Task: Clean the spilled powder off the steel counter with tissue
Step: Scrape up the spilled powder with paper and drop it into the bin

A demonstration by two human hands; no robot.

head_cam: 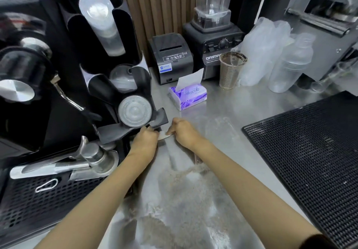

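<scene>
Pale brownish powder (174,200) lies spread over the near part of the steel counter (242,113), with a thinner dusty film farther back. Both my hands sit close together on the counter by the foot of the black lid dispenser. My left hand (145,141) and my right hand (181,131) each pinch an end of a small white tissue (163,136), of which only a sliver shows between them. A purple tissue pack (188,97) with one sheet sticking up stands behind my hands.
Black cup and lid dispenser (133,111) and a coffee machine with drip grate (48,194) line the left. A black rubber mat (310,152) covers the right. Receipt printer (170,57), blender (211,41), a dirty plastic cup (231,70) and plastic shakers (288,68) stand at the back.
</scene>
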